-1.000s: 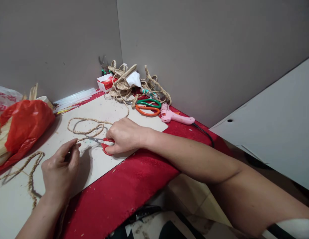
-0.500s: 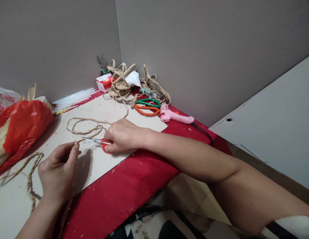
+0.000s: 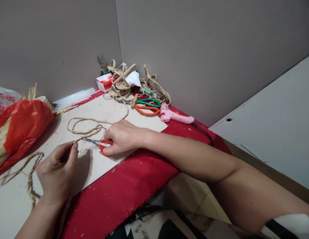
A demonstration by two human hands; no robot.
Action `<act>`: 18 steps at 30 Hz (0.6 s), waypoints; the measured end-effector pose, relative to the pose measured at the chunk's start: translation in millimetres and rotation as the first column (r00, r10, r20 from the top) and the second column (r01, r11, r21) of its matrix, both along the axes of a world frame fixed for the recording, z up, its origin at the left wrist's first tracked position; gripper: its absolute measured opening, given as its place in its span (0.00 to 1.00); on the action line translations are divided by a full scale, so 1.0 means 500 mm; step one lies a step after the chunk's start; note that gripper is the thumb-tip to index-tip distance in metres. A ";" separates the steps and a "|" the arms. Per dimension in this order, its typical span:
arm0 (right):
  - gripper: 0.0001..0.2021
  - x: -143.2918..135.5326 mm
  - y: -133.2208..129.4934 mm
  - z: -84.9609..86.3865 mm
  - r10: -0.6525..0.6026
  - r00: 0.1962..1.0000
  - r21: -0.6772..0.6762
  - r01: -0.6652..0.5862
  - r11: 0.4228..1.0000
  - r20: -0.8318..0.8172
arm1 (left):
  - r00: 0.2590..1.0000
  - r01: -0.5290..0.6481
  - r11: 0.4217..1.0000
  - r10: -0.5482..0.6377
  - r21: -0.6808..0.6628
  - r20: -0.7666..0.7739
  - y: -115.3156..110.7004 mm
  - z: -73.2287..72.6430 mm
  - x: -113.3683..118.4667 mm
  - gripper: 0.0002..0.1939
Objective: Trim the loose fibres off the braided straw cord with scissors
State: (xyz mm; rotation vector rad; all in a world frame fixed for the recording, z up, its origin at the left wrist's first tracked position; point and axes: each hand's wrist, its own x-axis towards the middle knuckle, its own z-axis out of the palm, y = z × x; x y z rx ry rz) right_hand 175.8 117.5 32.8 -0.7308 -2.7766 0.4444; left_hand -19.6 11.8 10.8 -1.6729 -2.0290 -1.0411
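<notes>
Between thumb and forefinger, my left hand [image 3: 58,171] pinches a thin braided straw rope [image 3: 93,132]. The rope runs from those fingertips in a loop over the white board toward the back. My right hand [image 3: 124,136] is closed on the red handles of small scissors [image 3: 104,147]. Their metal blades point left and lie against the rope, just right of my left fingertips; whether they grip it I cannot tell. More braided rope [image 3: 31,181] lies left of my left wrist and hangs below it.
A red plastic bag [image 3: 28,121] with straw strips stands at left. Clear glue sticks [image 3: 74,99], a small red-white box [image 3: 104,82], a rope heap [image 3: 122,83], green-and-orange-handled scissors [image 3: 147,107] and a pink glue gun [image 3: 175,116] line the back. Grey walls [image 3: 194,59] rise behind.
The scissor blades have shifted slightly down and now look more apart, with the rope passing just above them. My left hand has moved slightly left, still pinching the rope.
</notes>
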 end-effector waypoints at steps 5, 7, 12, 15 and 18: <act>0.14 -0.006 0.001 -0.010 0.003 1.000 -0.023 -0.003 1.000 -0.010 | 1.000 -0.007 1.000 0.007 -0.001 -0.025 -0.001 -0.005 -0.003 0.08; 0.12 -0.008 0.003 -0.014 0.006 1.000 -0.036 -0.007 0.999 -0.026 | 1.000 -0.007 1.000 0.007 -0.003 -0.011 -0.001 -0.005 -0.004 0.09; 0.12 -0.006 0.005 -0.011 -0.006 0.999 -0.050 0.003 0.999 -0.049 | 0.997 -0.021 1.000 0.022 -0.012 0.074 0.000 -0.004 -0.002 0.10; 0.14 -0.002 0.003 -0.005 -0.013 1.000 -0.066 0.012 0.998 -0.017 | 0.992 -0.031 0.999 0.033 -0.017 0.124 0.001 -0.004 -0.002 0.10; 0.16 -0.001 0.002 -0.001 -0.017 1.000 -0.068 0.018 0.998 0.009 | 0.990 -0.030 1.000 0.029 0.001 0.140 0.001 -0.003 -0.001 0.10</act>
